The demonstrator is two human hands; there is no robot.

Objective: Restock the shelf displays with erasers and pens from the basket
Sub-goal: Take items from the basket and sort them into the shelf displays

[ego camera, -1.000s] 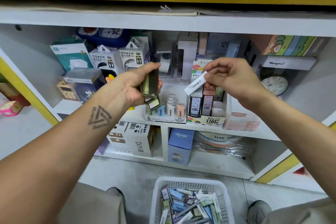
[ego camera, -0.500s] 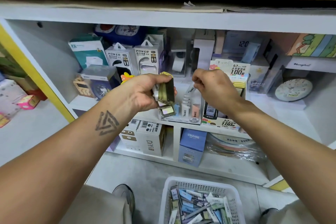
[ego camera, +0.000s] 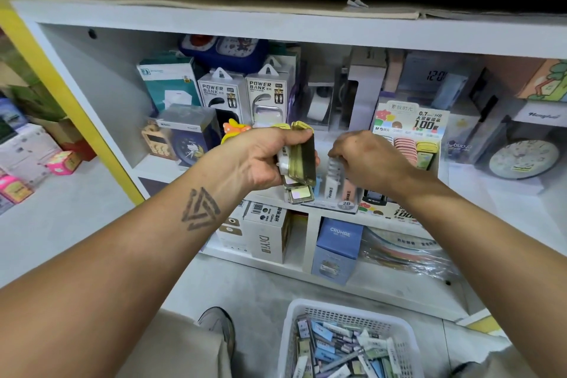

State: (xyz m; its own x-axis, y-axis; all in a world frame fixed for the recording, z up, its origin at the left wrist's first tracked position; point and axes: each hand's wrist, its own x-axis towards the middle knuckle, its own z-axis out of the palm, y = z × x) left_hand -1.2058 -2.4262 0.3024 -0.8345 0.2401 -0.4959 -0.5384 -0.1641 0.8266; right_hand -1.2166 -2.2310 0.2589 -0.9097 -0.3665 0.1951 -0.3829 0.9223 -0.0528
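The cases I grip in my left hand are translucent olive plastic, smooth and glossy. The basket is white perforated plastic, matt. The shelf is white laminate board, smooth and matt. The power bank boxes are printed card with clear plastic windows. The floor is grey, dull and slightly rough.

Basket on floor, near; display box on shelf, right of power-bank boxes.
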